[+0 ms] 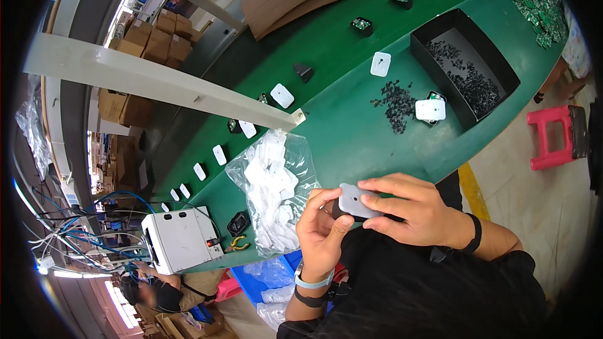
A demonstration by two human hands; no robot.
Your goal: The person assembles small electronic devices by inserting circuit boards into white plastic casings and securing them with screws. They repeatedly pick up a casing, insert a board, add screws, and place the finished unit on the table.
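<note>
Close to my body, both hands hold a small box-shaped unit with a white rounded cover on top; a dark hole shows in its middle. My left hand grips it from the left, thumb at the near side. My right hand closes on it from the right, fingers lying over the cover's edge. Dark casing shows beneath the cover, mostly hidden by my fingers. Beyond my hands, another white cover sits over a green circuit board. Beside it lie a heap of small black parts and a separate white cover.
A clear bag of white covers lies left of my hands. A black tray with small black parts stands at the right, near piled circuit boards. Units line the green belt behind a white post. Yellow-handled pliers lie left.
</note>
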